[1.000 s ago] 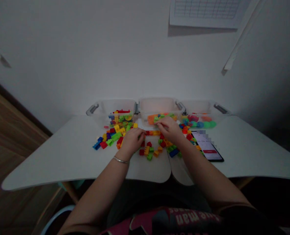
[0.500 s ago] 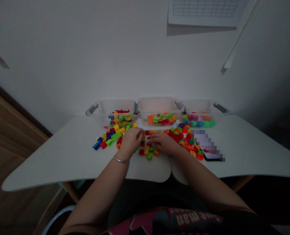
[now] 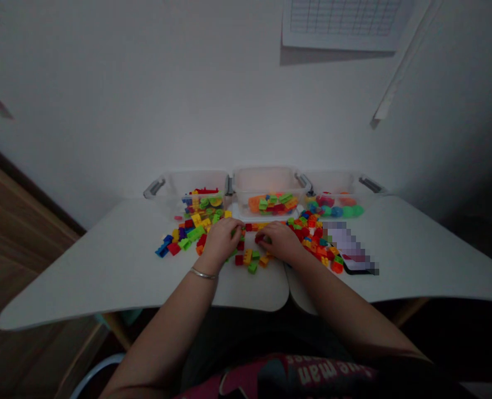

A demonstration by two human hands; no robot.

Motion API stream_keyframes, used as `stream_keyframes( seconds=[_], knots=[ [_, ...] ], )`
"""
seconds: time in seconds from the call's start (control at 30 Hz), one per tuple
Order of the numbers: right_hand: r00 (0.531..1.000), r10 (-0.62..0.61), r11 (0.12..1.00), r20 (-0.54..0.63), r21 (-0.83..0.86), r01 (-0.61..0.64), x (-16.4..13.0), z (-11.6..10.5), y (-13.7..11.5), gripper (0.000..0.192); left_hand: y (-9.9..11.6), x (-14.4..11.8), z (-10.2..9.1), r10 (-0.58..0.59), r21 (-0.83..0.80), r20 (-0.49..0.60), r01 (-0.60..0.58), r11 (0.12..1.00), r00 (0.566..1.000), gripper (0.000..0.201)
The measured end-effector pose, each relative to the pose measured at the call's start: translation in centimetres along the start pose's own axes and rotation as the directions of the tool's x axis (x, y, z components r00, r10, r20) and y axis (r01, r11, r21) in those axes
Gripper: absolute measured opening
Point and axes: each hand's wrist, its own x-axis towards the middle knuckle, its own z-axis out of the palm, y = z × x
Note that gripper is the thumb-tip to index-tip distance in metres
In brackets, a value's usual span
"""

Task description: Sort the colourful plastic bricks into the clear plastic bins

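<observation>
My left hand [image 3: 223,239], with a bracelet at the wrist, is closed at the middle of the table. Its fingers curl beside green and red toy building bricks [image 3: 241,237]; what lies inside the grip is mostly hidden. Across a small gap, my right hand [image 3: 281,240] pinches a small red building brick [image 3: 258,239] between thumb and fingertips. Between and beyond the hands runs a row of red and yellow bricks [image 3: 254,226]. Closer to me lie several loose bricks, among them a yellow one [image 3: 248,256] and a green one [image 3: 252,268].
Loose bricks are heaped to the left [image 3: 194,233] and right [image 3: 312,241]. Three clear bins stand against the wall: left bin [image 3: 175,185], middle bin [image 3: 264,178] and right bin [image 3: 333,180], all holding coloured pieces. A phone [image 3: 351,249] lies at the right on the white table [image 3: 416,249].
My right hand's fingers, spread over the bricks before, have drawn together into a pinch on a red brick. The left hand stays in nearly the same place. The view has shifted slightly.
</observation>
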Motion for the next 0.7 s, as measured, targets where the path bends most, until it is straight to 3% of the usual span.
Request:
stream_keyframes(
  seconds=[0.23, 0.33, 0.43, 0.53, 0.6, 0.7],
  knots=[
    [0.998, 0.042, 0.999, -0.043, 0.035, -0.040, 0.2, 0.5, 0.2, 0.008, -0.1, 0.0, 0.0, 0.002, 0.001, -0.003, -0.002, 1.000, 1.000, 0.017],
    [0.983, 0.012, 0.984, -0.182, 0.178, 0.021, 0.3, 0.4, 0.4, 0.010, -0.1, 0.0, 0.0, 0.004, 0.001, -0.007, -0.004, 1.000, 1.000, 0.018],
    [0.907, -0.023, 0.960, -0.420, 0.242, 0.137, 0.5, -0.8, 0.3, 0.020, 0.0, 0.0, -0.1, 0.002, 0.007, -0.005, -0.002, 1.000, 1.000, 0.018],
    [0.796, 0.035, 0.971, -0.605, 0.209, 0.116, 1.1, -3.1, 0.3, 0.022, -0.1, 0.0, -0.1, -0.001, 0.016, -0.006, 0.001, 1.000, 1.000, 0.018],
    [0.736, 0.104, 0.977, -0.669, 0.207, 0.050, 1.8, -4.6, 0.6, 0.021, -0.1, -0.1, -0.1, 0.003, 0.013, -0.005, -0.003, 1.000, 1.000, 0.019],
    [0.690, 0.146, 0.976, -0.709, 0.218, 0.018, 3.4, -6.2, 1.6, 0.022, -0.3, -0.1, -0.1, 0.009, 0.007, -0.008, -0.009, 1.000, 1.000, 0.019]
  ],
)
